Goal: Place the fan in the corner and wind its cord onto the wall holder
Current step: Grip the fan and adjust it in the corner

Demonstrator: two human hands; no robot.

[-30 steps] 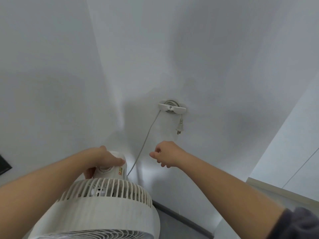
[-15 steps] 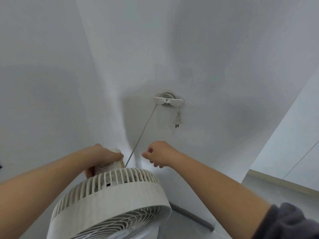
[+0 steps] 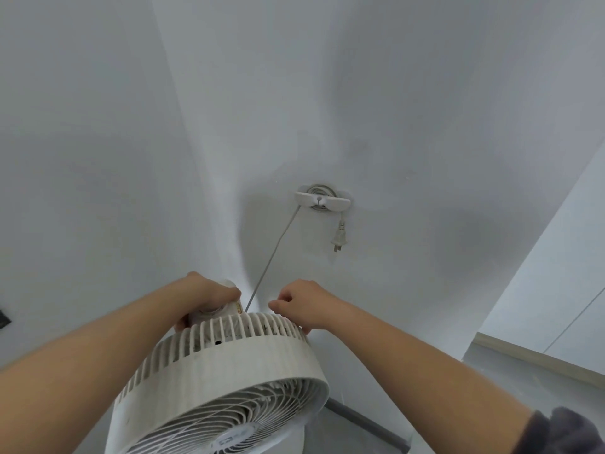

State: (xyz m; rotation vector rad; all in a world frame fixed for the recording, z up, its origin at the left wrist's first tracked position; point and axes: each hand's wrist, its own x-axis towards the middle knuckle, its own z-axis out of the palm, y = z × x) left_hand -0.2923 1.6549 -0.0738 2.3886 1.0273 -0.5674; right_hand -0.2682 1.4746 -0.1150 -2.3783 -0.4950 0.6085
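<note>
A white round fan point(image 3: 229, 365) fills the lower middle, its grille tilted toward me. My left hand point(image 3: 204, 294) grips the motor housing at the fan's back. My right hand point(image 3: 299, 304) rests with curled fingers on the rear rim of the fan's cage. The grey cord point(image 3: 273, 253) runs taut from behind the fan up to the white wall holder point(image 3: 322, 199), where several turns are wound. The plug point(image 3: 339, 235) dangles below the holder's right end.
Two white walls meet in a corner point(image 3: 229, 224) just behind the fan. A dark baseboard point(image 3: 366, 424) runs along the floor at lower right. A white door or panel point(image 3: 556, 290) stands at the right. A dark object point(image 3: 4, 319) shows at the left edge.
The fan has tipped so its front grille faces me more. My right hand moved down onto the fan's rear rim. My left hand stays on the motor housing.
</note>
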